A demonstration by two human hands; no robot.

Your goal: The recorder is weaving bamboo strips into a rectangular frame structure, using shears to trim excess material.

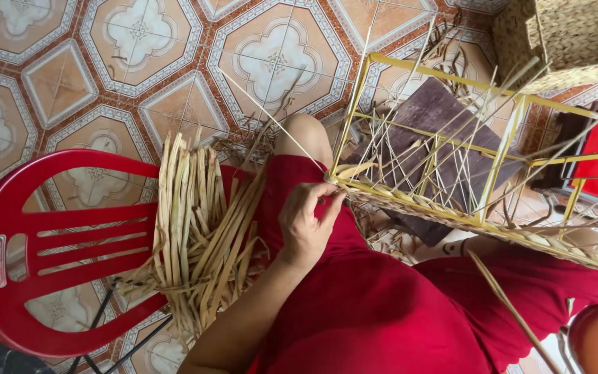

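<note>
1 left hand (306, 225) is pinched on straw at 1 yellow wire frame's (503, 156) corner; 1 dried straw bundle (198, 235) lies left of the frame; right hand unseen.

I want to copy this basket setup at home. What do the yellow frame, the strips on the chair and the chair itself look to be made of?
Yellow frame: probably painted metal rod; thin, straight, glossy bars.
Strips: dried plant fibre such as reed or grass; pale tan, flat, matte, frayed ends.
Chair: moulded plastic; uniform glossy red, slatted back.
The left hand pinches a strip at the frame's woven edge.
</note>
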